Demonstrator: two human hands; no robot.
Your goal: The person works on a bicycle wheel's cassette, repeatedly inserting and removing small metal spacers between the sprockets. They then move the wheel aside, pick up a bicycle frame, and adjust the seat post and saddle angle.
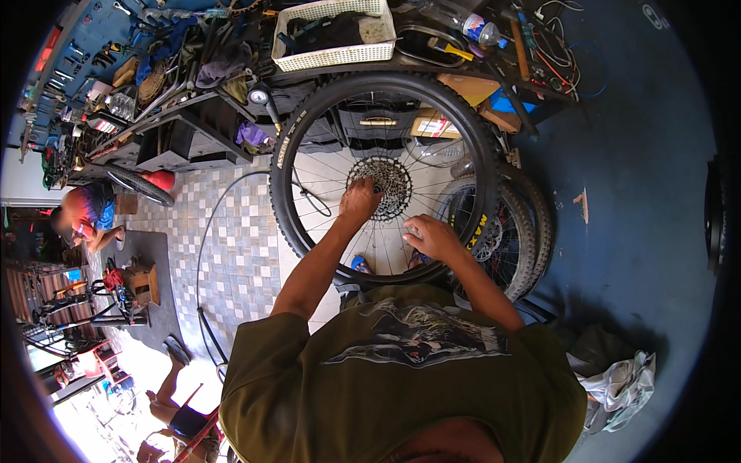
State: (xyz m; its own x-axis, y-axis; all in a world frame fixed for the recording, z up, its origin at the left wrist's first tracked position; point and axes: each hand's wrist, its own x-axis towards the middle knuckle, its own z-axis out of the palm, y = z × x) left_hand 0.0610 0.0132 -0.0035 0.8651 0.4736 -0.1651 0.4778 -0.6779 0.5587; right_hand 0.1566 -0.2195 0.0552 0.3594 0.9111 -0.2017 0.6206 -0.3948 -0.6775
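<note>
A bicycle wheel [485,139] with a black knobby tyre faces up in front of me, its thin spokes running to the hub. At its middle is a cassette [396,171] of many metal sprockets. My left hand [360,199] lies over the cassette's left side, fingers closed together near the hub centre; what they pinch is hidden. Lower right of the cassette, my right hand [432,237] hovers over the spokes, loosely bent fingers apart and holding nothing visible. I cannot tell whether it touches the spokes.
Behind the wheel stands a cluttered workbench with a cream plastic basket [336,56], a plastic bottle [482,31] and a yellow-handled brush [451,49]. More wheels [532,224] lean at the right. An air hose [199,266] crosses the tiled floor. A person [93,212] sits far left.
</note>
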